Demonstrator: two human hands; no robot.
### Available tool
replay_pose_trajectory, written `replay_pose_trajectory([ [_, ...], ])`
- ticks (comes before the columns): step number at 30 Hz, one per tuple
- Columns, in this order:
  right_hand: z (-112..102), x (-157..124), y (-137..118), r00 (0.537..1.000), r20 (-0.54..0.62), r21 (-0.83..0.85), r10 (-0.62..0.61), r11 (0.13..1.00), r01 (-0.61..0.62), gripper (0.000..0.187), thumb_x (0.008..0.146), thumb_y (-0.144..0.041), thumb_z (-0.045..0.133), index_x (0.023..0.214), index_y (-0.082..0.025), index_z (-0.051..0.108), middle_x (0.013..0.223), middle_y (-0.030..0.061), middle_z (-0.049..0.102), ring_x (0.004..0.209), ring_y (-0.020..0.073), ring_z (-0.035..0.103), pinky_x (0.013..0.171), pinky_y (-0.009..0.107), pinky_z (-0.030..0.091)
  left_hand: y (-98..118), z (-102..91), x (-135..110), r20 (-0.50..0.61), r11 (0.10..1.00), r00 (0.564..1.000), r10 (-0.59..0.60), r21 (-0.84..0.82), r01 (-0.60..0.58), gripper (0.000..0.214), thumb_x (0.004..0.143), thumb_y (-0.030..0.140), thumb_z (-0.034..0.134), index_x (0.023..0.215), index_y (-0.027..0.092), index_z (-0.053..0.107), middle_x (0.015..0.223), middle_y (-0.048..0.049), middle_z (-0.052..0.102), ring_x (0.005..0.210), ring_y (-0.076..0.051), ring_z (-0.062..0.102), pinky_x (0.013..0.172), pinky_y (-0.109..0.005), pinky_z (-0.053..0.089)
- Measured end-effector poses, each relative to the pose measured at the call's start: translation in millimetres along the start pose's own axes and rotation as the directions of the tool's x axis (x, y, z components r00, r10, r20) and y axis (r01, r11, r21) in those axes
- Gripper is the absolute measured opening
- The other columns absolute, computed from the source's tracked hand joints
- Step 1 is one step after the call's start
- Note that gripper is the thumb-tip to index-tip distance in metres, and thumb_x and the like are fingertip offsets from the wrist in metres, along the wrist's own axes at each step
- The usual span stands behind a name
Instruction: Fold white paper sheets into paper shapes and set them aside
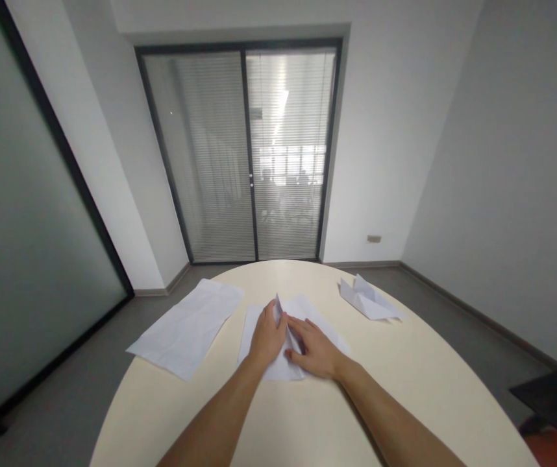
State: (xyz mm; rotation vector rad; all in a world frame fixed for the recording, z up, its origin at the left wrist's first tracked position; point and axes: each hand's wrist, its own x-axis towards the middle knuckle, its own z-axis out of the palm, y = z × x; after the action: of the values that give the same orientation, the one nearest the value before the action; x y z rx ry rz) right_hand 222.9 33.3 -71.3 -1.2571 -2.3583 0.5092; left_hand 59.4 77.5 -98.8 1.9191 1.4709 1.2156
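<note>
A white sheet of paper point(261, 327) lies on the round cream table point(419, 389) in front of me, partly folded, with a raised flap point(278, 308) near its middle. My left hand point(267, 338) has its fingers closed round that flap and lifts its edge. My right hand point(315, 350) lies flat with stretched fingers on the same sheet, pressing it to the table just beside the left hand.
A flat stack of white sheets point(188, 327) hangs over the table's left edge. A folded paper boat point(367, 298) sits at the far right of the table. Sliding glass doors with blinds point(247, 155) stand beyond. A dark object point(554, 395) is at the lower right.
</note>
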Motion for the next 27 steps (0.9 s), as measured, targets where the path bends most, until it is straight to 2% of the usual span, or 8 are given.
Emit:
replay_pose_trajectory([
  [5, -4.0, -0.7, -3.2, 0.997, 0.009, -0.015, -0.075, 0.997, 0.076, 0.075, 0.079, -0.035, 0.060, 0.150, -0.024, 0.036, 0.155, 0.0123, 0.037, 0.142, 0.0306, 0.034, 0.116, 0.060, 0.015, 0.6, -2.6, 2.6, -0.056, 0.998, 0.997, -0.058, -0.006, 0.058, 0.061, 0.090, 0.041, 0.054, 0.140, 0.011, 0.038, 0.135, -0.0191, 0.055, 0.123, -0.026, 0.055, 0.104, -0.038, 0.041],
  [9, -6.4, -0.2, -5.6, 0.990, 0.040, -0.039, -0.136, 0.990, 0.138, 0.074, 0.080, -0.031, 0.058, 0.150, -0.025, 0.037, 0.153, 0.0119, 0.040, 0.141, 0.0289, 0.036, 0.117, 0.059, 0.014, -0.1, -9.6, 8.6, -0.079, 0.985, 0.982, -0.174, -0.014, 0.173, 0.056, 0.089, 0.032, 0.056, 0.138, 0.013, 0.036, 0.103, -0.0098, 0.068, 0.092, -0.021, 0.067, 0.084, -0.031, 0.050],
  [11, -7.0, -0.1, -5.1, 0.992, 0.028, -0.056, -0.126, 0.990, 0.127, 0.070, 0.081, -0.029, 0.056, 0.149, -0.024, 0.039, 0.151, 0.0112, 0.043, 0.140, 0.0277, 0.038, 0.117, 0.057, 0.015, -0.8, -14.3, 12.4, -0.099, 0.979, 0.974, -0.204, -0.030, 0.202, 0.053, 0.090, 0.026, 0.053, 0.138, 0.013, 0.035, 0.089, -0.0046, 0.068, 0.081, -0.018, 0.066, 0.078, -0.029, 0.050],
  [14, -7.0, 0.8, -2.1, 0.996, -0.057, -0.096, -0.072, 0.993, 0.066, 0.059, 0.085, -0.023, 0.047, 0.144, -0.024, 0.046, 0.148, 0.0079, 0.048, 0.138, 0.0240, 0.042, 0.118, 0.052, 0.018, -1.6, -21.2, 17.6, -0.173, 0.979, 0.964, -0.201, -0.059, 0.194, 0.055, 0.091, 0.024, 0.050, 0.140, 0.012, 0.030, 0.084, -0.0022, 0.066, 0.079, -0.017, 0.066, 0.077, -0.027, 0.050],
  [19, -8.1, 5.1, 8.1, 0.969, -0.242, -0.107, 0.056, 0.991, -0.084, 0.045, 0.093, -0.021, 0.039, 0.133, -0.023, 0.059, 0.138, 0.0057, 0.059, 0.131, 0.0215, 0.051, 0.116, 0.045, 0.029, 1.1, -30.2, 23.3, -0.237, 0.985, 0.956, -0.171, -0.075, 0.158, 0.058, 0.093, 0.028, 0.049, 0.144, 0.017, 0.023, 0.094, -0.0049, 0.067, 0.083, -0.017, 0.067, 0.077, -0.027, 0.053],
  [22, -10.9, 6.9, 15.6, 0.929, -0.359, -0.104, 0.084, 0.986, -0.129, 0.042, 0.096, -0.023, 0.037, 0.130, -0.025, 0.061, 0.135, 0.0037, 0.061, 0.129, 0.0212, 0.052, 0.115, 0.044, 0.031, 10.1, -35.5, 23.7, -0.291, 0.991, 0.948, -0.131, -0.065, 0.118, 0.055, 0.092, 0.026, 0.049, 0.142, 0.020, 0.027, 0.119, -0.0111, 0.061, 0.101, -0.018, 0.065, 0.086, -0.028, 0.053],
  [25, -14.5, 6.7, 20.1, 0.882, -0.470, -0.162, 0.033, 0.979, -0.122, 0.042, 0.097, -0.022, 0.035, 0.131, -0.026, 0.060, 0.138, 0.0020, 0.059, 0.133, 0.0210, 0.048, 0.116, 0.046, 0.028, 27.4, -43.3, 20.9, -0.427, 0.998, 0.902, 0.059, 0.050, -0.041, 0.052, 0.087, 0.018, 0.050, 0.136, 0.019, 0.037, 0.144, -0.0139, 0.041, 0.134, -0.022, 0.042, 0.110, -0.035, 0.040],
  [27, -16.5, 5.8, 20.1, 0.862, -0.506, -0.225, -0.020, 0.968, -0.110, 0.043, 0.097, -0.020, 0.034, 0.132, -0.027, 0.059, 0.142, 0.0013, 0.055, 0.138, 0.0210, 0.042, 0.117, 0.048, 0.024, 42.1, -49.4, 17.6, -0.435, 0.983, 0.885, 0.170, 0.141, -0.119, 0.049, 0.088, 0.016, 0.046, 0.137, 0.020, 0.038, 0.151, -0.0119, 0.032, 0.142, -0.023, 0.031, 0.116, -0.039, 0.031],
])
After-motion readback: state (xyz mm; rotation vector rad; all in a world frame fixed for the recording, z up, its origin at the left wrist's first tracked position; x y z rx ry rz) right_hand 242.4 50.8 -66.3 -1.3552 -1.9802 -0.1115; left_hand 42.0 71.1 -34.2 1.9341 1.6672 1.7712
